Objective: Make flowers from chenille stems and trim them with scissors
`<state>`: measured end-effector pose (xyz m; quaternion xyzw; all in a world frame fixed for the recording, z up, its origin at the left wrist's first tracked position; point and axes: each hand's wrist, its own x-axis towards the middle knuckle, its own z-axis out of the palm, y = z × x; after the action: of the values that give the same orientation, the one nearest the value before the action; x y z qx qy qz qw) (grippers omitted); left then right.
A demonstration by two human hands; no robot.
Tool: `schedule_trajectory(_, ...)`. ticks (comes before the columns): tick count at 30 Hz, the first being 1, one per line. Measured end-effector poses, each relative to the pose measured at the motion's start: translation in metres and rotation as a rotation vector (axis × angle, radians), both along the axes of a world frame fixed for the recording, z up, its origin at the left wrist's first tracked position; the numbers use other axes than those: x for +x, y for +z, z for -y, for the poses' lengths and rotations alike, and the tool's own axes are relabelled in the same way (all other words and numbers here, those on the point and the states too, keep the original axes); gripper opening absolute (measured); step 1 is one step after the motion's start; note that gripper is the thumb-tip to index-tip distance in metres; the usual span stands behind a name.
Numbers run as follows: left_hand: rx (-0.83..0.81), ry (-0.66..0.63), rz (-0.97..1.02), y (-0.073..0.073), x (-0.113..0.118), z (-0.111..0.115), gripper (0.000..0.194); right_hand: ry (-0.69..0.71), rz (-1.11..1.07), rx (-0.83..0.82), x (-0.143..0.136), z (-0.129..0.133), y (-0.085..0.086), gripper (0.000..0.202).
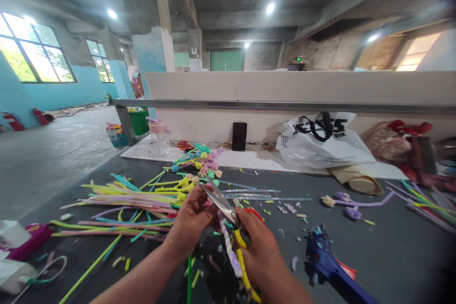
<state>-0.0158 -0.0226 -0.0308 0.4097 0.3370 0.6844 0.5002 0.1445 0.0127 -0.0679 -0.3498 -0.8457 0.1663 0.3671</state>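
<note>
My right hand (258,244) is closed round the handles of a pair of scissors (224,204) with red and yellow grips. The scissor blades are apart and point up and left, toward my left hand (192,216). Its fingers are pinched together beside the blades, near the top of a twisted lilac and white strip (230,249) that hangs down between my hands; what the fingertips hold is partly hidden. Long coloured pipe-cleaner-like stems (131,197) lie to the left. Behind my hands is a pile of small fuzzy flowers (199,159).
A blue glue gun (331,266) lies at the right, near a purple flower stem (370,203). A dark phone (239,136) leans on the back panel between a clear bottle (160,140) and a white bag (320,140). Clear sticks and coloured scraps dot the dark table.
</note>
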Motion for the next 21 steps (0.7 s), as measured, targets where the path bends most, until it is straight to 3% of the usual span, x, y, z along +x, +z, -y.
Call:
schedule_trajectory(5,-0.018,-0.003,-0.029,-0.001,0.000,0.000,0.032,0.042,-0.057,-0.047,0.001,0.000,-0.002,0.061)
schedule_trajectory(9,-0.017,0.069,-0.168,-0.006,-0.005,-0.006,0.028,0.021,-0.124,-0.147,0.000,-0.002,0.001,0.058)
schedule_trajectory(12,0.001,0.170,-0.374,-0.010,-0.010,-0.010,0.023,0.000,-0.323,-0.319,0.000,-0.005,0.007,0.047)
schedule_trajectory(17,0.120,0.353,-0.831,-0.010,-0.013,-0.005,0.021,0.122,-0.531,-0.587,0.001,-0.006,0.017,0.035)
schedule_trajectory(19,0.160,0.387,-0.947,-0.009,-0.014,-0.003,0.019,0.081,-0.544,-0.601,0.003,-0.009,0.016,0.037)
schedule_trajectory(21,0.178,0.433,-1.047,-0.007,-0.017,-0.004,0.017,-0.057,-0.516,-0.503,0.009,-0.015,0.014,0.041)
